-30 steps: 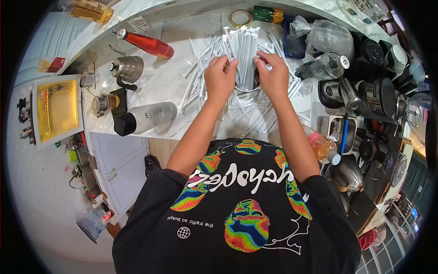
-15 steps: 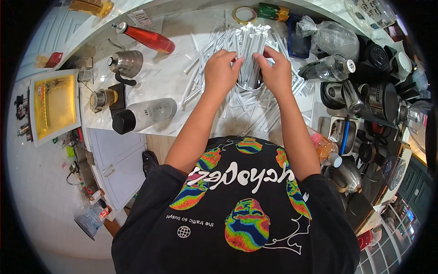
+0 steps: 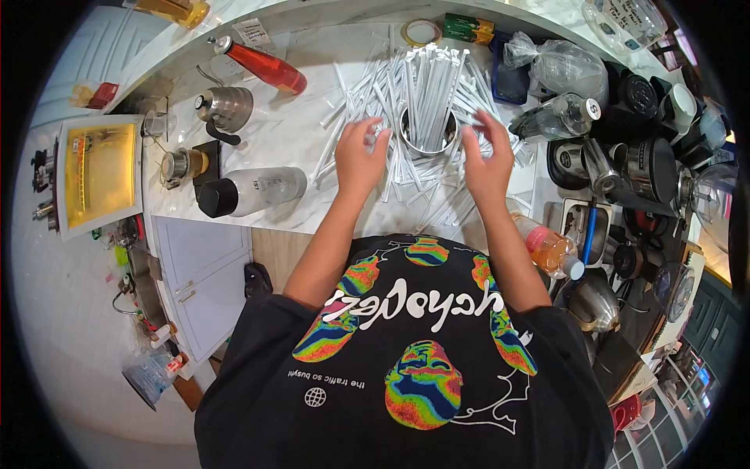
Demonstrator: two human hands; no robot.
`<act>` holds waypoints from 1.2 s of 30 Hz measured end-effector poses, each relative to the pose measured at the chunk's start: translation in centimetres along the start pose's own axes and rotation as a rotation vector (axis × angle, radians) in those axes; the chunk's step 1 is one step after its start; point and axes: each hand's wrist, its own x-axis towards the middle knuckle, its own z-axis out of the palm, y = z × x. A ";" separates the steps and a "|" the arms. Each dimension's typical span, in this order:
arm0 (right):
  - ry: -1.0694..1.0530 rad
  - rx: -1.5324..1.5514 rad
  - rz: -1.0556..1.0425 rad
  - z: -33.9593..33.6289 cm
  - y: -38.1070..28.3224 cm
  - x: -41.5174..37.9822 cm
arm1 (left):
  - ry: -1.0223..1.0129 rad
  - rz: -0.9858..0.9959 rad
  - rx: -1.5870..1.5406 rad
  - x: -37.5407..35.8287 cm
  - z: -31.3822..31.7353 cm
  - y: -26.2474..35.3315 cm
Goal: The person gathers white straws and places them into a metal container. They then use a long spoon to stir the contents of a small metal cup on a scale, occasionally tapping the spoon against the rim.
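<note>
A bundle of white paper-wrapped straws (image 3: 432,94) leans in a round metal cup (image 3: 427,148), whose rim shows at the front. Many loose wrapped straws (image 3: 406,178) lie scattered on the counter around the cup. To the cup's left is my left hand (image 3: 362,159), with its fingers apart and nothing in them. My right hand (image 3: 487,156) hovers at the cup's right side, also open, thumb and fingers spread. Neither hand touches the bundle; both are close above the loose straws.
On the left stand a clear bottle with a black cap (image 3: 254,192), a steel kettle (image 3: 225,108) and a red bottle (image 3: 266,66). At the right are a glass bottle (image 3: 555,117), a plastic bag (image 3: 566,66) and a drink bottle (image 3: 547,246). A tape roll (image 3: 421,32) lies behind.
Both hands have let go of the straw bundle and moved apart, down toward me. The straws now rest in the cup by themselves, and more of the cup's rim shows.
</note>
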 end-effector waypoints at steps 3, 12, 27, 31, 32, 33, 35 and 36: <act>-0.059 0.026 0.152 -1.4 1.3 -4.1 | -0.033 -0.095 0.078 -4.5 -0.7 -3.4; -0.573 -0.417 -0.186 1.8 3.3 -7.6 | -0.259 -0.007 0.386 -9.7 -0.2 -4.8; -0.499 -0.429 -0.074 2.2 2.5 -8.1 | 0.268 0.021 0.159 -9.7 -4.5 -0.8; -0.338 -0.254 -0.069 0.1 -0.5 -7.1 | 0.415 0.055 0.129 -8.1 -7.6 1.9; -0.306 -0.208 -0.068 -0.5 -1.2 -6.9 | 0.450 0.055 0.116 -7.8 -8.1 2.4; -0.249 -0.160 -0.061 -1.0 -1.9 -6.7 | 0.463 0.055 0.121 -7.5 -8.7 2.9; -0.154 -0.132 -0.107 -2.1 -3.1 -6.1 | 0.505 0.095 0.128 -6.8 -9.7 4.2; -0.105 -0.119 -0.131 -2.6 -3.7 -5.8 | 0.525 0.116 0.130 -6.5 -10.1 4.5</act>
